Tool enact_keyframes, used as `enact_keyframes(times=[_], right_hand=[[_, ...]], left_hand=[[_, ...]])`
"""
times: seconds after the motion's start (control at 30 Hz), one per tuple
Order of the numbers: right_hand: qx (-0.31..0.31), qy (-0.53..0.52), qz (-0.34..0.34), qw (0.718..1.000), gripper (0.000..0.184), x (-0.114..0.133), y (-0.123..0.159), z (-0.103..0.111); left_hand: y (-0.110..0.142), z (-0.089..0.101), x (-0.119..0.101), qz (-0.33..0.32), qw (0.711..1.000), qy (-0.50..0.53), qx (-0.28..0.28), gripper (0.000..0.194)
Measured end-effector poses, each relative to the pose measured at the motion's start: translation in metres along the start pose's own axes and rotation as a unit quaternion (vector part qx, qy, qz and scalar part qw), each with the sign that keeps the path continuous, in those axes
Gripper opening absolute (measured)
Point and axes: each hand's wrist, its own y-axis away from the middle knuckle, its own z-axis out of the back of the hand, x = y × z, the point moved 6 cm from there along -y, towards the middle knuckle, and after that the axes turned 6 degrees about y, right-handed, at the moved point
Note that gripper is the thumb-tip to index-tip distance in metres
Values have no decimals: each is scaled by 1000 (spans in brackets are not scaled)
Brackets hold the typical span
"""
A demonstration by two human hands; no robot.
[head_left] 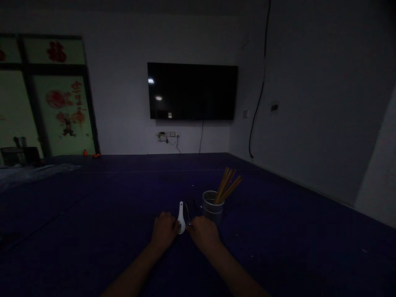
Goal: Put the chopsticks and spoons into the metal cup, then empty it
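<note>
A white soup spoon point(181, 218) lies on the dark blue surface with its handle pointing away from me. My left hand point(164, 230) rests just left of it, thumb at the edge of the bowl and the other fingers resting loosely on the surface. On the other side, my right hand point(204, 232) pinches the near end of a thin dark metal utensil point(188, 211); its kind is hard to make out in the dim light. Another slim dark utensil point(194, 205) lies beside it, partly behind my right hand. Just beyond stands a grey cylindrical cup point(213, 211) with several wooden chopsticks point(225, 185) leaning in it.
The blue surface point(123, 198) stretches to the far wall, with small white scraps scattered on it. Clear plastic sheeting point(34, 173) and small orange objects point(96, 156) lie at the far left. A television point(193, 91) hangs ahead; a black cable point(257, 107) runs down the right wall.
</note>
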Motion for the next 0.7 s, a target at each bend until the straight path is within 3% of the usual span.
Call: enact_keyframes(times=[0.13, 0.27, 0.43, 0.53, 0.7], right_hand=[[-4, -4, -2, 1000, 24, 0, -1, 2], [-21, -25, -7, 999, 30, 0, 1, 10], [-116, -131, -10, 985, 37, -1, 4, 28], [-192, -246, -4, 950, 39, -7, 4, 34], [-269, -437, 12, 858, 41, -17, 2, 36]], left_hand=[[-1, 3, -1, -8, 1000, 1, -24, 30], [-1, 14, -3, -29, 995, 26, -91, 33], [5, 29, -13, -108, 979, 57, -166, 36], [11, 33, -21, -162, 968, 62, -181, 36], [18, 32, -33, -230, 953, 36, -195, 34]])
